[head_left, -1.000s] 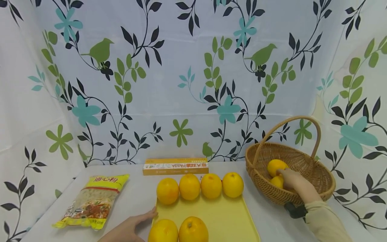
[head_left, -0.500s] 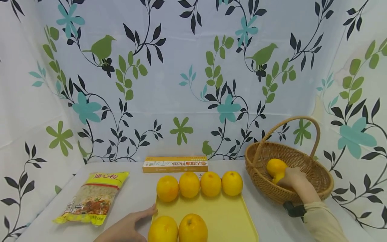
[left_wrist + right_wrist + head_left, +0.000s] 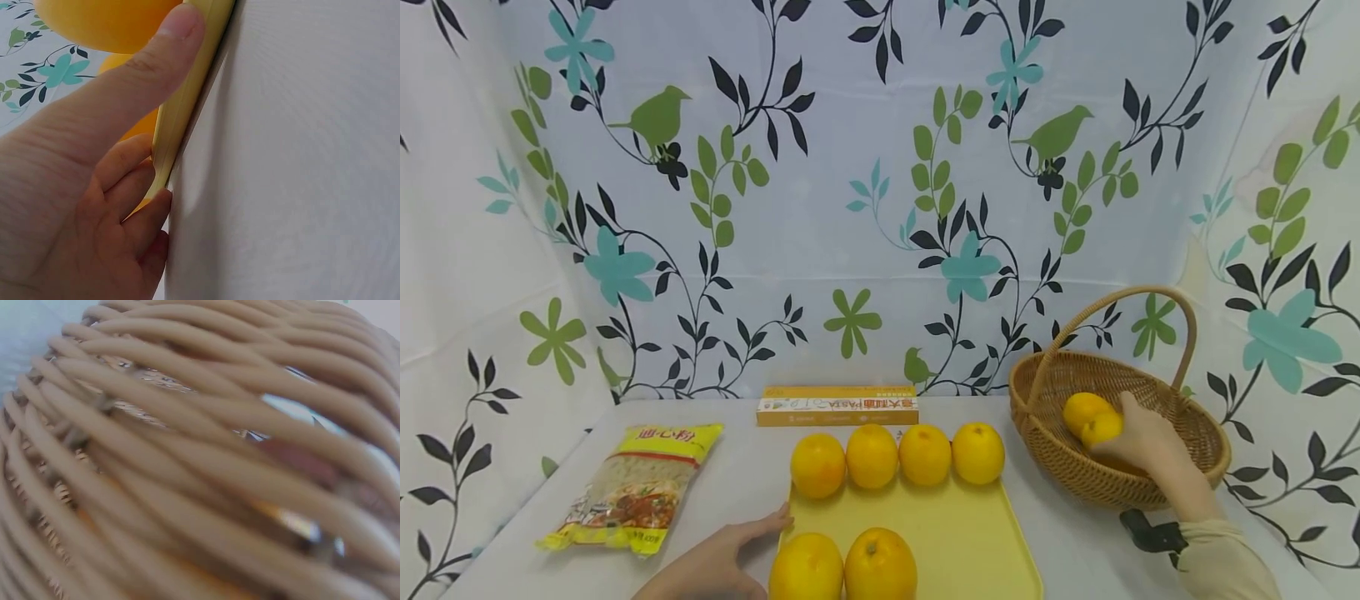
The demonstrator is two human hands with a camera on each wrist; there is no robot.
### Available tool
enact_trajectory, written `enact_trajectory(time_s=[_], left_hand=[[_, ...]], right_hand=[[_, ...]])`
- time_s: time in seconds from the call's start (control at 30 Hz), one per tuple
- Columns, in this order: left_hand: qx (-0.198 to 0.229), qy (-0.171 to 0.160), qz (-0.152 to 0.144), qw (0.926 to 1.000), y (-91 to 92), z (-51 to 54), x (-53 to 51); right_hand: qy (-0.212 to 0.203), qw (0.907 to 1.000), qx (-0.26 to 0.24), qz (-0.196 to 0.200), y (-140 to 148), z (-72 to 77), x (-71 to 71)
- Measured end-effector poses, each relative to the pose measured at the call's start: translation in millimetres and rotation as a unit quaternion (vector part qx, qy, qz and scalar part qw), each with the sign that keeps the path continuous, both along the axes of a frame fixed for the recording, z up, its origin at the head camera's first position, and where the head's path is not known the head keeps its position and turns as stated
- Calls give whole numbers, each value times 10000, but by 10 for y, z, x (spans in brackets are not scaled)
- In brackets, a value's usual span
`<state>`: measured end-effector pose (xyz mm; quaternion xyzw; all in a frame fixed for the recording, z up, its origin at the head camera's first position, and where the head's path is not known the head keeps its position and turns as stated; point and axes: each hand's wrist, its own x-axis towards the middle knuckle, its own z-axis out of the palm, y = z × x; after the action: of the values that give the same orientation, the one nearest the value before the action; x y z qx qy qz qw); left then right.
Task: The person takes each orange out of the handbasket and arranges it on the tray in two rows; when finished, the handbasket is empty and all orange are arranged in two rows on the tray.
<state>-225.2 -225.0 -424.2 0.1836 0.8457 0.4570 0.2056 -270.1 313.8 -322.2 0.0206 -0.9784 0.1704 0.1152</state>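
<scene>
My right hand reaches into the wicker basket at the right and grips an orange, fingers on its far side and thumb at the near side. A second orange lies against it. In the right wrist view the basket's woven wall fills the picture and hides the hand's work. My left hand rests at the left edge of a yellow tray. Its thumb and fingertips touch the tray's rim in the left wrist view, without curling round it.
Oranges stand in a row along the tray's far edge, and two more oranges sit at its near left. Behind it lies a pasta box. A bag of pasta lies at the left. The basket's handle arches upward.
My right hand has shifted its hold on the nearer orange in the basket, which now shows more and sits slightly further right. The left hand stays at the tray's edge.
</scene>
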Motion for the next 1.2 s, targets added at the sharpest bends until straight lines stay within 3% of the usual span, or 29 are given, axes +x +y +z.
enact_trajectory(time_s=[0.2,0.53,0.87,1.0,1.2], left_hand=[[-13,113,-72,9999,-3,8,-7],[-76,511,-325,9981,-25,-6,-17],[-49,391,-272,9989,-25,0,-11],[-76,600,-394,9974,-39,10,-8],[-34,650,-515,9966,-51,-4,-5]], right_hand=[[536,9976,-275,355,37,13,56],[-52,9895,-1386,410,119,48,108],[183,9830,-1755,498,94,89,158],[201,9803,-1915,449,74,110,157],[191,9756,-2138,460,62,105,190]])
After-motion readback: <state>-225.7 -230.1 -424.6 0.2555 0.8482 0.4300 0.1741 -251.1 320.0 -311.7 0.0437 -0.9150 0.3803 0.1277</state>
